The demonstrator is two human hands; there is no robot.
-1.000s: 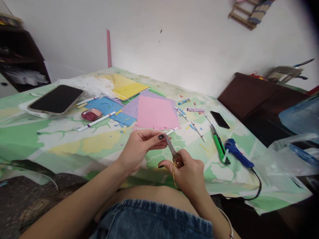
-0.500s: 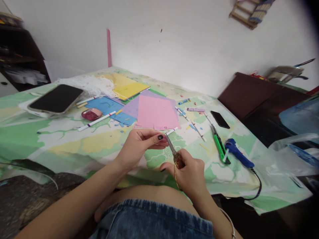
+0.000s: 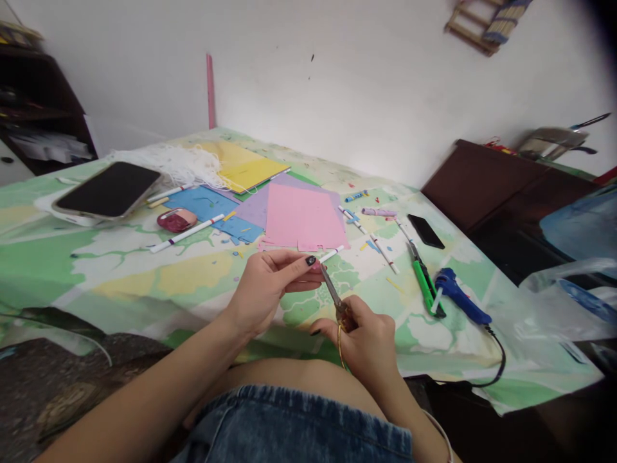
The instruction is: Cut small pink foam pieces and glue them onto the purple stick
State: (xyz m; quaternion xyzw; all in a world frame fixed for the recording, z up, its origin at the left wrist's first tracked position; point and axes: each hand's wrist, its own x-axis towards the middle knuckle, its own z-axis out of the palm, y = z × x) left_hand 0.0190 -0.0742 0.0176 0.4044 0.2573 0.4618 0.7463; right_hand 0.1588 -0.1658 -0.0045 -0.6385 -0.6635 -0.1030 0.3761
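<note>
My left hand (image 3: 265, 286) pinches a small pink piece of paper (image 3: 316, 265) between thumb and fingers, just above the table's front part. My right hand (image 3: 369, 331) grips a pair of scissors (image 3: 333, 287) by its handles, thumb in one loop. The blade tips reach up to the pink piece at my left fingertips. Much of the piece is hidden behind my fingers. Behind it lies a pink paper sheet (image 3: 306, 218) with a cut lower edge, on top of a purple sheet (image 3: 250, 209). A white marker (image 3: 332, 253) lies just beyond my fingertips.
Left on the table are a phone (image 3: 108, 190), white yarn (image 3: 178, 166), a pink and maroon case (image 3: 177, 220) and a marker (image 3: 187, 233). To the right lie a green box cutter (image 3: 424, 283), a blue glue gun (image 3: 463, 298) with cable and a black phone (image 3: 425, 231). Paper scraps are scattered about.
The scissor tips have shifted slightly down from my left fingertips, and more of the pink piece shows. Both hands stay in nearly the same place.
</note>
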